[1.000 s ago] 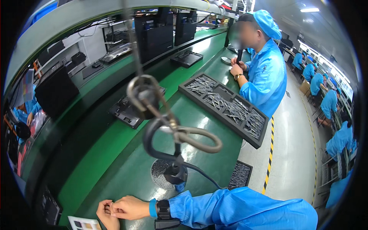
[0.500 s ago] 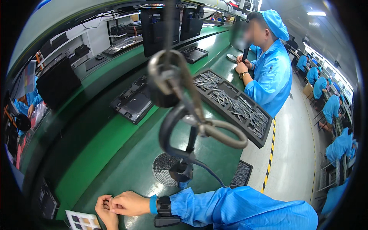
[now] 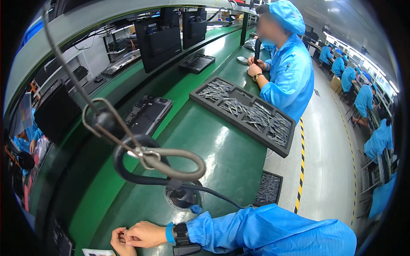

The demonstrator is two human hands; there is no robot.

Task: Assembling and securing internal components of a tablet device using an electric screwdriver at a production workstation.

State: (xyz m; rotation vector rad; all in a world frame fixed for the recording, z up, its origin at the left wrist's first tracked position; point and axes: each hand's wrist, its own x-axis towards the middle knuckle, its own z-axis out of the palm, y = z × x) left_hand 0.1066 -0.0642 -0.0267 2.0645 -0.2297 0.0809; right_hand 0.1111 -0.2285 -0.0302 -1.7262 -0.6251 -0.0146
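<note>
At the lower left, my right hand (image 3: 148,234) rests over my left hand (image 3: 121,241), with the fingertips of both pressed together. Whatever lies between the fingers, if anything, is hidden or too small to name. A blue wristband (image 3: 170,233) and a black wrist device (image 3: 182,234) sit on my right wrist, below a blue sleeve (image 3: 256,228). Just below my left hand, a white tray (image 3: 87,252) shows only its top edge. Beyond my hands, a round dark textured dish (image 3: 188,204) stands on the green bench (image 3: 213,170).
A metal hook and loop with a black coiled cable (image 3: 145,160) hang above the bench. A black compartment tray (image 3: 239,114) of small metal parts sits at its right edge; another parts tray (image 3: 269,187) lies lower. Laptop bases (image 3: 149,114) lie farther left. A co-worker (image 3: 288,72) stands at far right.
The view has shifted, so the hanging hook and cable appear farther left and the white tray has mostly dropped out of the picture. My hands stay together in much the same pose.
</note>
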